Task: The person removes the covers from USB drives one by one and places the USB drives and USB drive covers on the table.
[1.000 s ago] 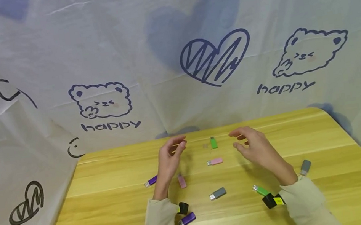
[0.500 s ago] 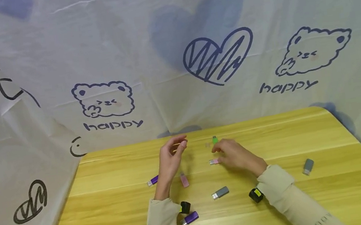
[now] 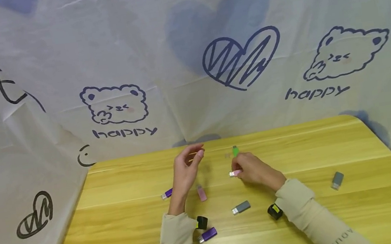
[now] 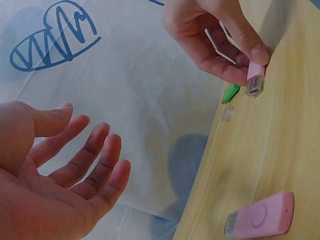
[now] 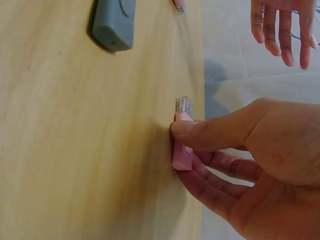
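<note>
My right hand [image 3: 256, 169] pinches a pink USB stick [image 5: 183, 150] between thumb and fingers, close over the table. The stick's clear-capped plug points left in the head view. My left hand [image 3: 186, 166] hovers above the table with relaxed fingers and holds nothing. Below it lies a second pink USB stick [image 4: 265, 215]. Just beyond my right hand is a green USB stick [image 3: 236, 150], partly hidden by the fingers. A small clear piece [image 4: 227, 113] lies beside the green stick.
A grey USB stick [image 3: 241, 207] lies mid-table, another grey stick [image 3: 337, 180] at the right. Purple sticks [image 3: 208, 235] lie near the left forearm, one partly behind it. A printed cloth [image 3: 113, 46] hangs behind the wooden table [image 3: 120, 224].
My right hand has moved left and down to the middle pink USB stick and now pinches it. The left hand has stayed nearly still. The head view has shifted slightly.
</note>
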A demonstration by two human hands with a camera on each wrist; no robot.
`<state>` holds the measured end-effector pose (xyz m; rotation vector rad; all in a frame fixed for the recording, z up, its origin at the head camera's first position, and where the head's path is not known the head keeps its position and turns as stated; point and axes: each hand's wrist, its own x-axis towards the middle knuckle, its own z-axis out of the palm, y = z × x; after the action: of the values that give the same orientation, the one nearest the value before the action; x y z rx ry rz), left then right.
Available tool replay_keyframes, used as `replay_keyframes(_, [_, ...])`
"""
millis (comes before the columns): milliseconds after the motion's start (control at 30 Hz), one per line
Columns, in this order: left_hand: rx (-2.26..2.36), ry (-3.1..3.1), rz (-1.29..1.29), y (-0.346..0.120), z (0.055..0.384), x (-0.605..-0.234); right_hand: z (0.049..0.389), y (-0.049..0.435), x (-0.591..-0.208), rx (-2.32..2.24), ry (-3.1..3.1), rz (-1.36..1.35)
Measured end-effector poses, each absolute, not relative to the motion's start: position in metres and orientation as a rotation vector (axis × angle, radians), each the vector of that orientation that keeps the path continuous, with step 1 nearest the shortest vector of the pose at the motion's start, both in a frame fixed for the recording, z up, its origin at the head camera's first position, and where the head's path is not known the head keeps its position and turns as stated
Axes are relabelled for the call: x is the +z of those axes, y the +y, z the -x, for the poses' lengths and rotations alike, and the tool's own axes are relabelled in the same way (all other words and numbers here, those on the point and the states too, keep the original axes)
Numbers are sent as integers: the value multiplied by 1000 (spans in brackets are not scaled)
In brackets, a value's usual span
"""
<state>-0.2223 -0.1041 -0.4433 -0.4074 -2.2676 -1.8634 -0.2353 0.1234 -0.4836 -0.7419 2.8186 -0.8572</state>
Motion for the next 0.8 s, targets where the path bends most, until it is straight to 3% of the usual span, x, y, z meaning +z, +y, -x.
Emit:
replay_keyframes(333, [-1855,-2269,428,-104,227,-455,221,136,-464,-1102,2794,601])
replay_keyframes(567, [-1867,-2269,483,-102,224,-450,208,149,-430,-1259,2864,638])
replay_keyframes(800, [-1875,-2305,463,-97,221,-446,192,156,-419,-1388,2883,636])
